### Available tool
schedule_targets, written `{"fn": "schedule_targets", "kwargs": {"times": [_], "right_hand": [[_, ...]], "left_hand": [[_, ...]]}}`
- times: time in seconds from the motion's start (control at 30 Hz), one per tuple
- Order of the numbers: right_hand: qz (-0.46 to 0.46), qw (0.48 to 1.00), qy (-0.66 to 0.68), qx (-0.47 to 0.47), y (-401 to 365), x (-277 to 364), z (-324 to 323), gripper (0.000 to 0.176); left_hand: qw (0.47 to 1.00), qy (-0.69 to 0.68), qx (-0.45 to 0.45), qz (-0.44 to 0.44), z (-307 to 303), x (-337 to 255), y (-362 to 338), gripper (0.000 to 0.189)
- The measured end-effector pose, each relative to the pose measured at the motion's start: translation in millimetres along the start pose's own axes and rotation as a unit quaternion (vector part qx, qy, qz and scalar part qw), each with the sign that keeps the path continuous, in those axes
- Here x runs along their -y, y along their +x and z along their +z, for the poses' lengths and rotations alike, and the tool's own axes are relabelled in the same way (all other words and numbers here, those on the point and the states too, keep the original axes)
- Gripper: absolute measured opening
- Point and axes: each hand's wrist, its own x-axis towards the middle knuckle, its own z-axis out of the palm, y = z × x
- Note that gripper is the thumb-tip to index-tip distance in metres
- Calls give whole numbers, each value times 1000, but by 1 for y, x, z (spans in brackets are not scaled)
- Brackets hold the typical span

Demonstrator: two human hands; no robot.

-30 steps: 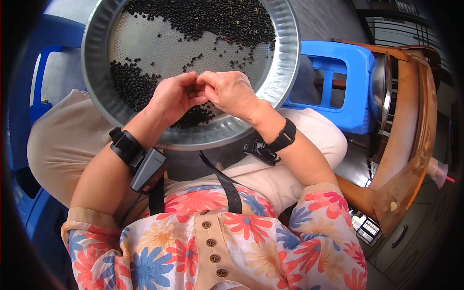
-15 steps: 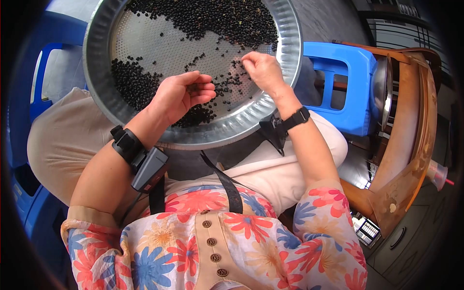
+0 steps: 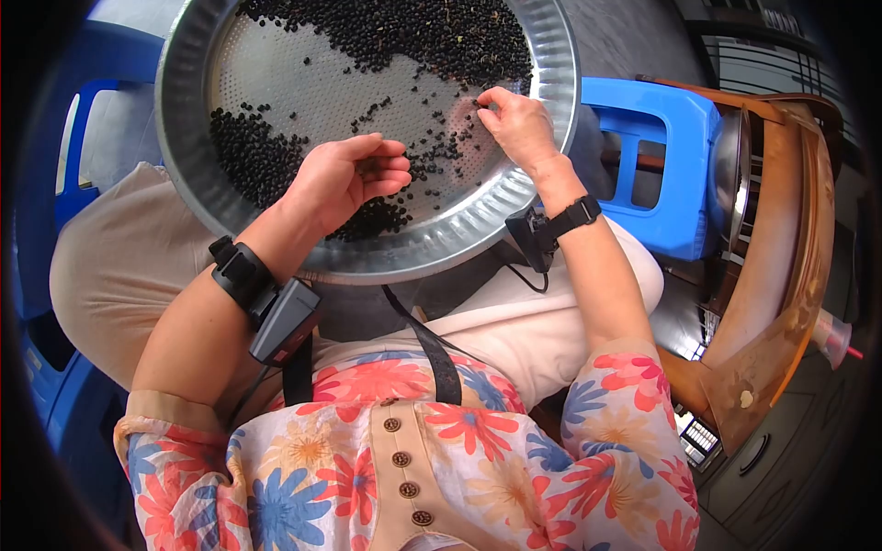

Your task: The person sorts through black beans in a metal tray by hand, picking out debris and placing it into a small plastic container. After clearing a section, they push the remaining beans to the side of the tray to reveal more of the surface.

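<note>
One blue stool (image 3: 657,138) stands beside the sieve (image 3: 181,106); left hand (image 3: 338,184) cups beans (image 3: 432,37), right hand (image 3: 519,124) pinches some.

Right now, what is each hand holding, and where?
The left hand cups black beans in its palm; right hand pinches at beans in the sieve, hold unclear.

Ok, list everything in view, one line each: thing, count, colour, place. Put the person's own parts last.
sieve tray: one, silver, on the lap.
black seeds: many, black, heaped at the tray's far and left sides, scattered between.
blue plastic seats: two, blue, one on each side of the tray.
wooden frame: one, brown, far right.
metal lid: one, silver, on edge beside the frame.
wrist devices: two, black, one per wrist.
blouse: one, floral, bottom.
trousers: one pair, beige, under the tray.
left hand: cupped, seeds in the palm.
right hand: fingertips pinched at seeds, tray's right side.
</note>
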Motion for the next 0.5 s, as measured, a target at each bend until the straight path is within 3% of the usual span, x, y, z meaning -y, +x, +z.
{"fn": "schedule_targets", "kwargs": {"times": [0.27, 0.37, 0.43, 0.5], "right_hand": [[-22, 999, -36, -18, 5, -1, 7, 13], [-24, 1000, -8, -13, 6, 2, 7, 12], [-9, 997, 80, -9, 0, 11, 8, 14], [-60, 989, 134, -15, -14, 44, 9, 15]], "left_hand": [[1000, 2, -3, 2, 3, -1, -1, 30], [1000, 5, -5, 3, 2, -1, 0, 30], [1000, 4, 8, 3, -2, -1, 1, 30], [1000, -4, 9, 1, -6, 0, 3, 30]]}}
